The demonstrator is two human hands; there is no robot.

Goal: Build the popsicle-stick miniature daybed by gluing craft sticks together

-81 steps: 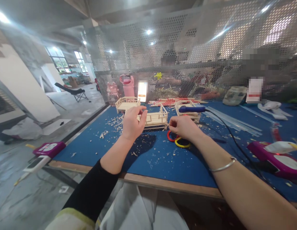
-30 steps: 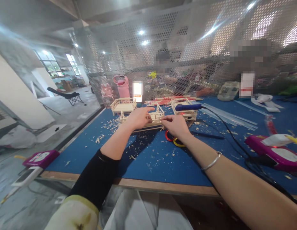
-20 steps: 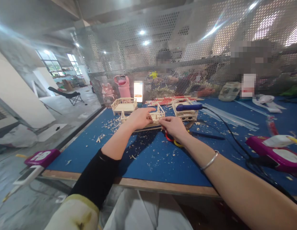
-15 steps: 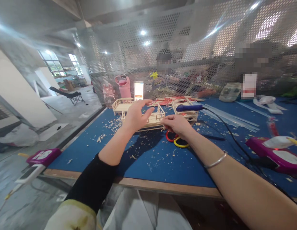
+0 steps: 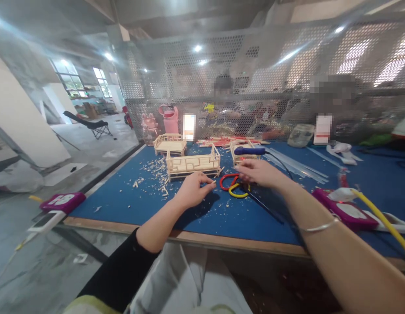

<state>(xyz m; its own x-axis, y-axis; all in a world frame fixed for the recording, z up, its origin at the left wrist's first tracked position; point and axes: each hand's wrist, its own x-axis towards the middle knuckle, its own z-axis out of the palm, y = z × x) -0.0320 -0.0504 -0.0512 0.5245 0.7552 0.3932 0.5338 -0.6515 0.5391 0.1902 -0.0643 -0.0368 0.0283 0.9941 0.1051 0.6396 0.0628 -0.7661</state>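
My left hand point(image 5: 193, 192) hovers low over the blue table point(image 5: 130, 205) in front of a small wooden bed frame point(image 5: 193, 163). Its thumb and forefinger are pinched together, and I cannot make out what is between them. My right hand point(image 5: 260, 172) is stretched out flat just above the red and yellow scissor handles point(image 5: 233, 186), slightly blurred and holding nothing. A blue-handled corded tool point(image 5: 250, 151) rests on a second wooden frame point(image 5: 241, 156) just beyond that hand. A third frame point(image 5: 170, 144) stands further back on the left.
Wood shavings point(image 5: 154, 172) litter the mat. Purple packages point(image 5: 348, 213) and a yellow tube point(image 5: 383, 220) lie at the right, another purple box point(image 5: 62, 201) off the left corner. Clear sticks point(image 5: 297, 165) and pink bottles point(image 5: 171, 120) sit by the mesh screen, with people behind it.
My left hand left the middle bed frame and drew back toward me, closing into a pinch. My right hand moved right, over the scissors. The view shifted slightly.
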